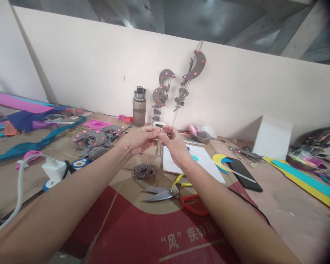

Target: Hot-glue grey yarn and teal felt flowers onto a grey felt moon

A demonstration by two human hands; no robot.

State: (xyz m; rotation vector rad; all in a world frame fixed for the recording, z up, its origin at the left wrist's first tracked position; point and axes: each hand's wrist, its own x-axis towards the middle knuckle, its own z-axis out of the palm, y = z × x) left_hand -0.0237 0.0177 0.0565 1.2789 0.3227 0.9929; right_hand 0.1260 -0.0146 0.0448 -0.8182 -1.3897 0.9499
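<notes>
My left hand (pixel 141 139) and my right hand (pixel 173 141) meet in the middle of the head view, raised over the table, with fingertips pinched together. Between them they grip a thin grey cord (pixel 158 148), whose strands dangle below the fingers. Its upper end is hidden by the fingertips. Below lies a coil of grey cord (pixel 144 171). Nearer to me are scissors (pixel 165 193) with red handles, their blades apart and pointing left. A yellow-handled tool (pixel 178 181) lies partly behind them. A white board (pixel 206 167) rests under my right hand.
Grey felt crescents with pink dots (pixel 92 141) are piled at left; similar ones hang on the wall (pixel 199 66). A bottle (pixel 139 110) stands behind my hands. A black phone (pixel 244 175) lies right. A white charger (pixel 54 169) with its cable is near my left forearm.
</notes>
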